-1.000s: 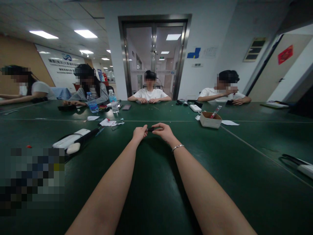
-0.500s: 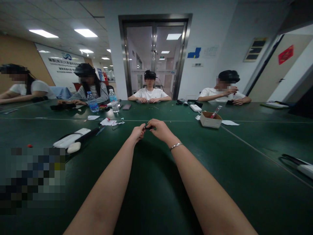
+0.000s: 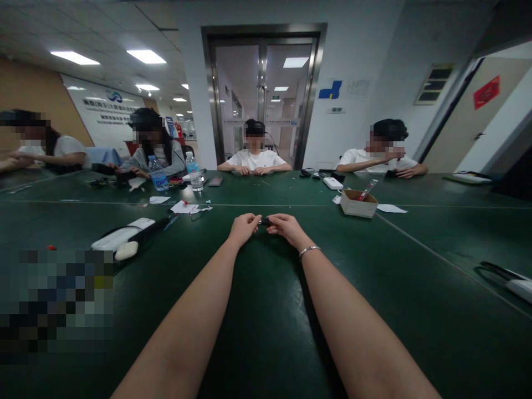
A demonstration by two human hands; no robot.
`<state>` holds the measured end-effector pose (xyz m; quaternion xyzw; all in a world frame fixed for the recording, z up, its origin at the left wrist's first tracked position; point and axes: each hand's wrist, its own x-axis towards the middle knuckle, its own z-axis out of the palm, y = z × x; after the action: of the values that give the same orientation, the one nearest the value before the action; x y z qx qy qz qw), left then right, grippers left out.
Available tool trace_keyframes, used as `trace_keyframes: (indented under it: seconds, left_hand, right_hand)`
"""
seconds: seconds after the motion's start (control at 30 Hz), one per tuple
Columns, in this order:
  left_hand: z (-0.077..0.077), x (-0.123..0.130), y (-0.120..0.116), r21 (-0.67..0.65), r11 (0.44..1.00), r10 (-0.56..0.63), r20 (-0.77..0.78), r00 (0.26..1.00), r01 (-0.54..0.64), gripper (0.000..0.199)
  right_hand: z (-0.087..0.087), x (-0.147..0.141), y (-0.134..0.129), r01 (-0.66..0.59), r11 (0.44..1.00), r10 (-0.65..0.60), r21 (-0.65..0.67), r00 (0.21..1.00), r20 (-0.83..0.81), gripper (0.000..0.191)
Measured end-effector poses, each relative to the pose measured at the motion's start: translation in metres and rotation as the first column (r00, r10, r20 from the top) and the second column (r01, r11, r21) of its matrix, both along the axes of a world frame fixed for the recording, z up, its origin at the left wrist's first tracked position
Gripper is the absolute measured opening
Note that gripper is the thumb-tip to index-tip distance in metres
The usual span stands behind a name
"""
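A small black object [image 3: 264,221], too small to name, is held between my two hands above the green table [image 3: 266,310]. My left hand [image 3: 244,228] pinches its left end, where a bit of light, shiny surface shows. On the right end the fingers of my right hand [image 3: 286,228] are closed in a pinch. The fingertips of both hands are close together, with the dark middle of the object showing between them. A silver bracelet sits on my right wrist.
A small cardboard box [image 3: 359,204] stands right of my hands. To the left lie a white device with a black strap [image 3: 123,235], paper scraps [image 3: 184,207] and two water bottles [image 3: 158,175]. Several people sit across the table. Another white device [image 3: 519,287] lies far right.
Both hands have moved slightly right and lower. My right hand has shifted from over the black object to its right end, so more of it shows.
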<state>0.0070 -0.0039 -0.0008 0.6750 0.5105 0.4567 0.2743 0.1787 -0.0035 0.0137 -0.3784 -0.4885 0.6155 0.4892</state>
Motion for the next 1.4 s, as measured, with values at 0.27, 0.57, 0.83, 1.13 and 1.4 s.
trace_keyframes:
  seconds: [0.27,0.57,0.83,1.13,1.4]
  left_hand:
    - [-0.005,0.005,0.006,-0.103,0.979,-0.141,0.286,0.948,0.177,0.031]
    - [-0.001,0.004,0.003,-0.154,0.98,-0.076,0.286,0.955,0.124,0.022]
    - [0.0,0.005,0.001,-0.157,0.98,-0.074,0.283,0.956,0.122,0.02]
    - [0.003,0.007,-0.002,-0.145,0.981,-0.087,0.267,0.96,0.129,0.019]
    - [0.002,0.007,-0.001,-0.142,0.979,-0.109,0.251,0.962,0.148,0.026]
  right_hand:
    - [-0.004,0.005,0.003,0.011,0.999,-0.013,-0.033,0.998,-0.065,0.008]
    - [-0.009,0.008,0.007,-0.028,1.0,0.027,-0.013,0.996,-0.085,0.006]
    - [-0.009,0.007,0.007,-0.021,1.0,0.019,-0.023,0.995,-0.093,0.007]
    - [-0.009,0.009,0.007,-0.044,0.999,0.043,-0.011,0.996,-0.082,0.005]
    - [-0.006,0.007,0.004,-0.05,0.999,0.049,-0.011,0.996,-0.079,0.005]
